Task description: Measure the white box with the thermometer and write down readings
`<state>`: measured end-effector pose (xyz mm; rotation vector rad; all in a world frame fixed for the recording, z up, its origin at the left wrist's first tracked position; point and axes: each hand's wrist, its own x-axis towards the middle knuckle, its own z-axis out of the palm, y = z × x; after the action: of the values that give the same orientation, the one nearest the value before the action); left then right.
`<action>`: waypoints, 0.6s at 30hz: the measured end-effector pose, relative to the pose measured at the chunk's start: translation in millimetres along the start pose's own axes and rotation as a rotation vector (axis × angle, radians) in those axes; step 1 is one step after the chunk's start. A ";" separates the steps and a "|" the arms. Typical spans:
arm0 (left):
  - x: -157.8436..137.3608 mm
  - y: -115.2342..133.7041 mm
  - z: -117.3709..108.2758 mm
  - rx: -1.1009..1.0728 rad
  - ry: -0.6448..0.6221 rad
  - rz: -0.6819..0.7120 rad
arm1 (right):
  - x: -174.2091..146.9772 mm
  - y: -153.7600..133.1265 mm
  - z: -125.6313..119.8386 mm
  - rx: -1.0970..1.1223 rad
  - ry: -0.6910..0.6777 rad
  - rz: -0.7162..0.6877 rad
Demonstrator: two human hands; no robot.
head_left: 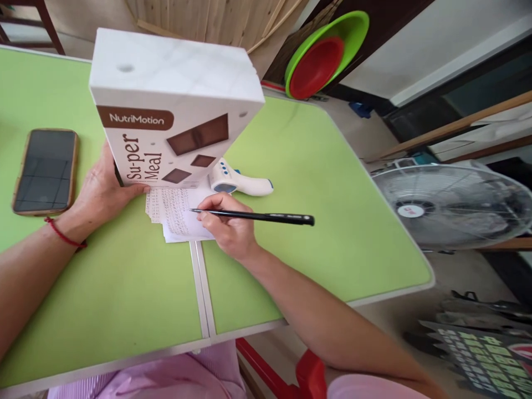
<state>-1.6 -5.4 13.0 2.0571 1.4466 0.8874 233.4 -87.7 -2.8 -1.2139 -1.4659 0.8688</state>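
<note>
Hands apart. Your right hand (233,231) pinches the black pen (282,218), tip at the written sheets (177,216) between your hands. Your left hand (97,185) meets the white box (178,119); fingers partly hidden, grip cannot be told. Box hides the sheets' far part; script illegible.

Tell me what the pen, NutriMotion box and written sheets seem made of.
Pen: probably smooth black plastic, with highlights along its barrel. NutriMotion box: likely smooth printed cardboard, given flat faces and straight edges. Sheets: seemingly matte paper, thin and written on.
</note>
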 end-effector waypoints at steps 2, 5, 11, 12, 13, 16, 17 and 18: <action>0.3 0.4 -0.2 0.001 -0.007 -0.020 | -0.2 0.4 1.1 -0.010 0.012 0.019; 0.5 0.8 0.1 0.005 -0.019 -0.028 | 0.4 1.4 2.5 -0.047 0.058 -0.012; -0.6 -1.5 1.5 0.005 -0.003 0.040 | 1.6 3.0 2.5 -0.111 0.031 -0.145; -0.9 -1.9 1.7 0.003 0.003 0.050 | 1.5 3.4 2.2 -0.123 0.025 -0.143; -1.2 -2.2 1.8 0.002 0.008 0.058 | 1.4 3.8 2.0 -0.133 0.020 -0.139; -1.9 -2.1 2.1 -0.009 0.004 0.071 | 1.2 4.7 1.2 -0.144 0.004 -0.145; -2.1 -1.9 2.2 -0.013 0.000 0.071 | 1.2 4.9 1.1 -0.142 0.000 -0.154; -2.2 -1.6 2.3 -0.015 -0.004 0.068 | 1.3 5.0 0.9 -0.140 -0.005 -0.160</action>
<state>-1.4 -6.9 9.8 2.1065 1.3711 0.9170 233.8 -85.2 -7.4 -1.1780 -1.6263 0.6706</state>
